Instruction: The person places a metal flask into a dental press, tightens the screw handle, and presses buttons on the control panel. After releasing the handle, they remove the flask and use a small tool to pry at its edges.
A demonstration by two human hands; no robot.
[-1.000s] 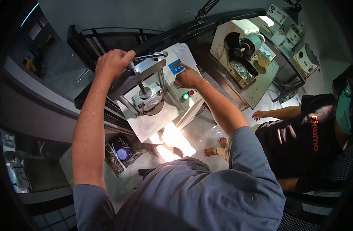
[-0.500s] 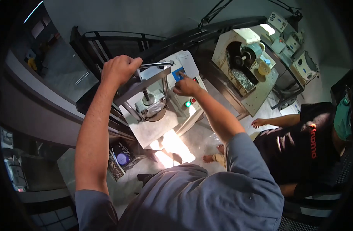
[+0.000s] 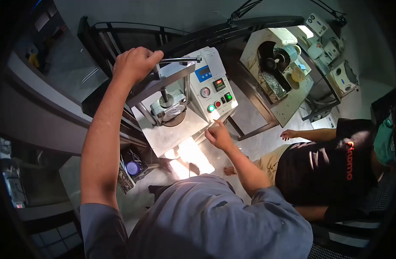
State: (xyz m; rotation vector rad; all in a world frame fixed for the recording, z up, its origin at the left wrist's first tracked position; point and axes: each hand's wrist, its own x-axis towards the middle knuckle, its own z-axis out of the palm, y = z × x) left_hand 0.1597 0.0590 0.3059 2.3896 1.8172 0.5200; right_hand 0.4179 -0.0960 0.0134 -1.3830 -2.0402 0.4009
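My left hand is closed round the metal bar handle on top of the press frame. Under the frame, a screw shaft presses on a metal clamp block that stands on a round plate. To the right is the white control panel with a blue display, a lit red readout, a gauge and several buttons. My right hand is just below the panel, near the glowing green button, fingers curled with the index finger partly extended; nothing shows in it.
A second bench at the right bears an open machine. A person in a black shirt stands at the right, one hand hanging down. A box with a purple item is on the floor. More devices stand at the upper right.
My right hand has moved down from the blue display to below the panel's buttons, uncovering the readout and gauge. My left hand still holds the handle. The view has shifted slightly.
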